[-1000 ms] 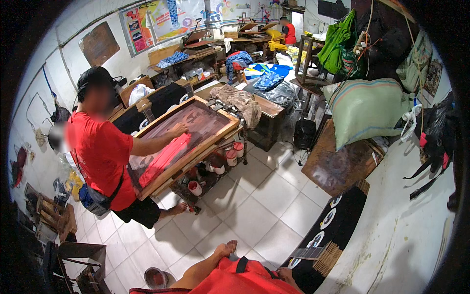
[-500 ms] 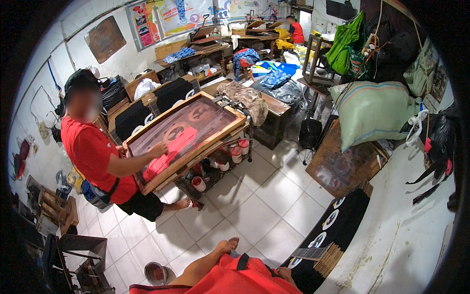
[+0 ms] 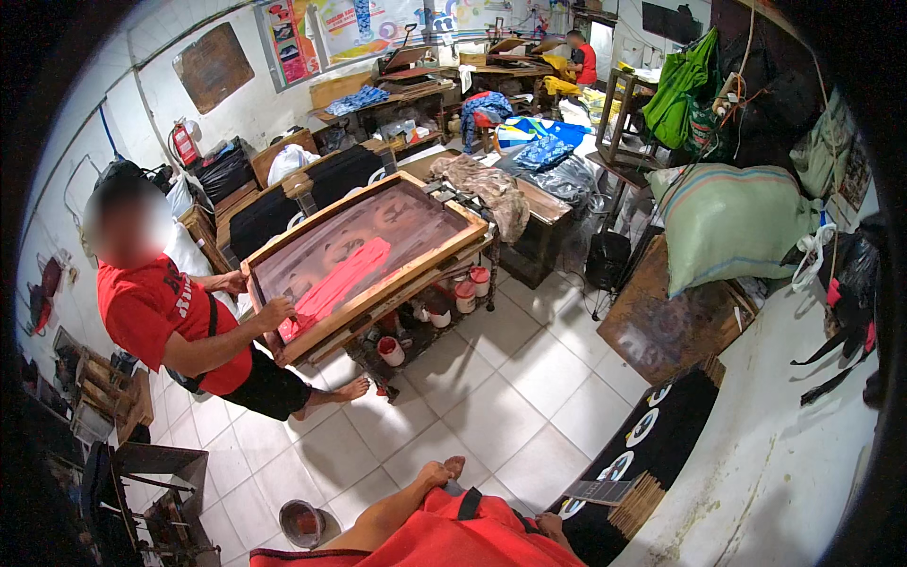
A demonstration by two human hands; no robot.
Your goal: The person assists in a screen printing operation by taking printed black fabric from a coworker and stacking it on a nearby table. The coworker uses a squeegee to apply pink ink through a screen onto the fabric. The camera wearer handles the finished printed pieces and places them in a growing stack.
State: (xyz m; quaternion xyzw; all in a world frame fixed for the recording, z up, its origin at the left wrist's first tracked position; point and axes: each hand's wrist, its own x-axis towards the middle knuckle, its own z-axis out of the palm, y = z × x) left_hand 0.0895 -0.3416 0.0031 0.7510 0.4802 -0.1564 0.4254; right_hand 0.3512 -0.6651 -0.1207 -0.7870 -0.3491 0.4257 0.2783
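Observation:
My left hand (image 3: 434, 473) is low in the view, in front of my red shirt (image 3: 444, 534), just behind a bare foot (image 3: 455, 467). Its fingers are bent out of sight. Only part of my right hand (image 3: 551, 525) shows past the shirt's right side, nearest the black printed panels (image 3: 605, 491); its fingers cannot be made out. Across the floor, a co-worker in a red shirt (image 3: 156, 307) stands at a wooden-framed printing screen (image 3: 416, 269) with pink-red ink (image 3: 345, 279) spread on it. That person's right hand (image 3: 276, 312) is over the inked end, the other at the frame's edge.
Ink tubs (image 3: 390, 352) stand under the screen. A dark bucket (image 3: 301, 523) is on the tiled floor to my left. At right lie a stuffed pale-green sack (image 3: 732, 227) and a stained board (image 3: 666, 317). Another person (image 3: 584, 64) works at the far benches.
The co-worker has leaned back to the left, drawing the right hand toward the screen's near left end. The view has shifted slightly. My own hands look unmoved.

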